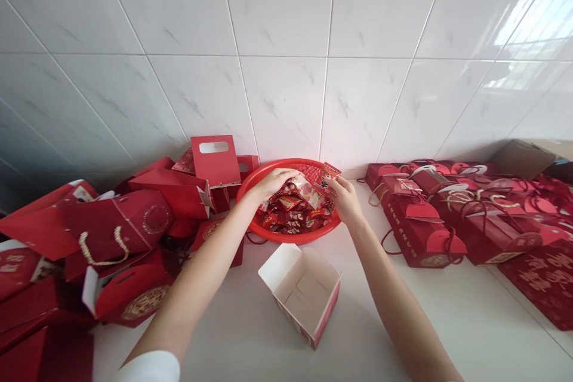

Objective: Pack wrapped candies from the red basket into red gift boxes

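Note:
A red plastic basket (pixel 293 239) against the wall holds many small red wrapped packets (pixel 294 219), apparently sweets. My right hand (pixel 345 196) is at the basket's right rim, its thumb and fingers closed on a small red packet (pixel 330 172) with dark print. Over the left side of the basket, my left hand (pixel 274 184) has its fingers curled down among the packets. They are beside a paler, pink-and-white packet (pixel 308 190), and what they hold is hidden. An open red box (pixel 308 289) with a pale inside stands in front of the basket, bare inside.
Red gift boxes (pixel 134 298) lie piled on the left, several with flaps open or rope handles. On the right stand rows of closed red boxes (pixel 418 233) with cords. A brown carton (pixel 523 158) is at the far right. Behind rises a white tiled wall (pixel 282 101).

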A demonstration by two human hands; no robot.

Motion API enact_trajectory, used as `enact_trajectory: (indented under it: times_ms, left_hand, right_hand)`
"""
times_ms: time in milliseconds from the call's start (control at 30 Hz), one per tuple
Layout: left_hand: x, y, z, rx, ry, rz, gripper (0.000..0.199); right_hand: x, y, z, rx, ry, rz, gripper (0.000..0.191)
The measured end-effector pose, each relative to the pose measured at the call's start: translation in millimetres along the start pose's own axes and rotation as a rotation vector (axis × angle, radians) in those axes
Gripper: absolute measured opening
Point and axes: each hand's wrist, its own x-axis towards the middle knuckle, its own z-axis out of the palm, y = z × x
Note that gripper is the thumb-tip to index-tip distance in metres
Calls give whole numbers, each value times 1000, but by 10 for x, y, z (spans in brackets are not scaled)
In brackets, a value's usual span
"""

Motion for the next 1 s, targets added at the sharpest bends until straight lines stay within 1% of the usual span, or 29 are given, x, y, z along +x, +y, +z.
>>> enact_trajectory:
  times_ms: [167, 267, 333, 400, 467, 533, 567, 633, 733, 800, 900, 933, 1000]
  left_hand:
    - [-58, 46, 77, -44, 76, -10, 17]
    - [-80, 59, 102, -99, 124, -30, 16]
    - [-98, 56, 112, -146, 133, -40, 15]
    - [-135, 47, 114, -168, 107, -27, 18]
    - [-197, 41, 109, -142, 67, 13, 21]
    - [-280, 45, 101, -84, 49, 61, 21]
    - [-326, 51, 96, -63, 66, 79, 21]
    - [-412, 73, 88, -78, 158, 98, 18]
    - [-513, 118, 80, -256, 351, 67, 13]
    - [-562, 156, 85, -430, 420, 11, 10]
    - [-623, 212, 126, -672, 420, -78, 3]
    - [-641, 223, 151, -726, 407, -100, 5]
    - [-675, 228, 215, -776, 373, -123, 7]
  right_hand:
    - [-42, -50, -27, -85, -186, 83, 33]
    - [-42, -67, -52, -70, -266, 109, 33]
    - [-39, -79, -66, -2, -272, 129, 33]
    - [-39, -95, -77, 57, -264, 137, 37]
    - [-41, -113, -85, 78, -270, 139, 38]
    - [-37, -133, -93, 77, -271, 125, 35]
    - [-31, -145, -98, 79, -254, 108, 33]
    - [-15, -172, -114, 90, -189, 62, 28]
    - [-8, -220, -144, 73, -90, 0, 23]
    - [-32, -241, -152, -29, -81, -23, 24]
    - [-103, -234, -115, -287, -181, -11, 27]
    - [-130, -224, -87, -361, -206, -19, 29]
    - [-180, -202, -14, -429, -208, -80, 34]
